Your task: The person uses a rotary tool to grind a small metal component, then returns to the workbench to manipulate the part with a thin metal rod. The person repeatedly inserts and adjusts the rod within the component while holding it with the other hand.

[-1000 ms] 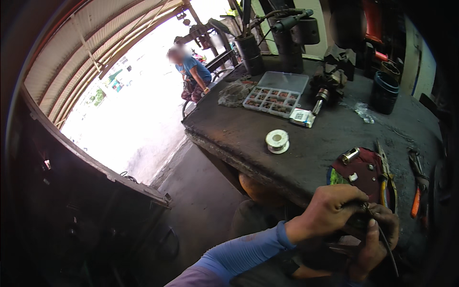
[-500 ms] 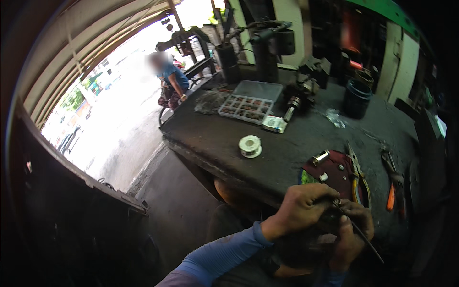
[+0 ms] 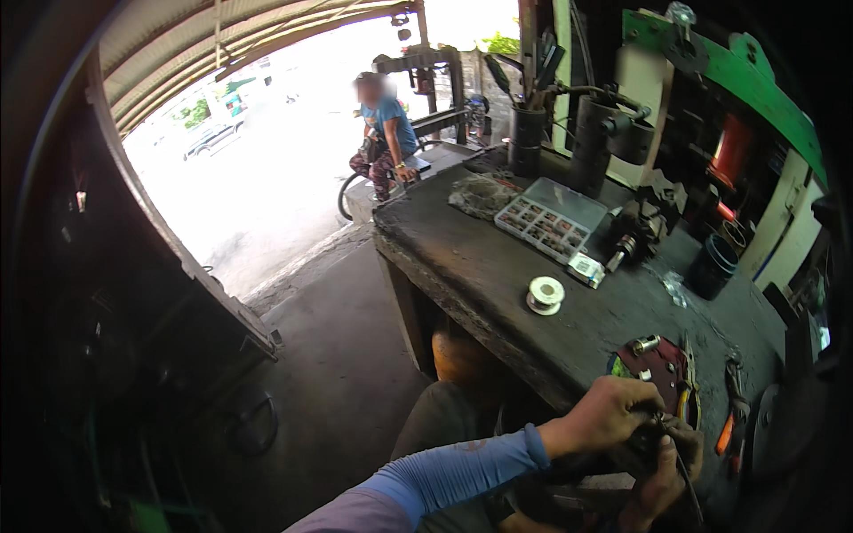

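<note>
My left hand (image 3: 606,416) and my right hand (image 3: 662,475) work close together at the table's near edge, fingers pinched. In my right hand lies a thin dark rod-like piece (image 3: 689,490), its lower end slanting down past my palm. At its upper end my left fingertips pinch a small part that I cannot make out. Just beyond my hands a maroon cloth (image 3: 662,360) carries a shiny metal cylinder (image 3: 646,344) and a little white piece (image 3: 645,376). Long-nose pliers with yellow handles (image 3: 684,401) lie at the cloth's right side.
On the dark table (image 3: 462,258) stand a white spool (image 3: 545,296), a lidded compartment box (image 3: 542,229), a small carton (image 3: 586,269) and a dark cup (image 3: 713,266). An orange-handled tool (image 3: 726,433) lies at right. Outside the table's far end sits a person in blue (image 3: 395,133).
The view has swung left, so the table, the person and my hands appear farther right. Both hands keep the same pinch on the thin dark piece.
</note>
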Demonstrator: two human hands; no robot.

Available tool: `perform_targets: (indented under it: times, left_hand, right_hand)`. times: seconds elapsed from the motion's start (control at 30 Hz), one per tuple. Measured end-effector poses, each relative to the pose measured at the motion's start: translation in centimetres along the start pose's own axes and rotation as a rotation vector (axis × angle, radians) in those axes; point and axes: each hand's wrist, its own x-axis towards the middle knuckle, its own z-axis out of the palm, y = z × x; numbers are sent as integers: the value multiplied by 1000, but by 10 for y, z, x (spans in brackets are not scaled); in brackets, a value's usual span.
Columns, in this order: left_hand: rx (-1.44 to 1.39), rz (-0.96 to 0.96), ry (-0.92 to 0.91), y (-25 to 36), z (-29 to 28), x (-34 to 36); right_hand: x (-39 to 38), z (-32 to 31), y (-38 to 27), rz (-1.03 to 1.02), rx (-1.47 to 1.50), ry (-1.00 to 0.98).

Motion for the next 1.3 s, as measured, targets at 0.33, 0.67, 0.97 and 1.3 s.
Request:
perform_targets:
  times: [0.33, 0.67, 0.97, 1.3]
  left_hand:
    - [105, -3, -38, 6, -3, 4]
    - [54, -49, 3, 3, 6, 3]
    - [56, -95, 22, 6, 9, 4]
    - [87, -87, 21, 3, 8, 4]
  right_hand:
    - [4, 10, -8, 51, 3, 92]
    - [0, 5, -3, 20, -5, 95]
    - [3, 6, 2, -14, 57, 87]
    - [3, 7, 4, -67, -4, 118]
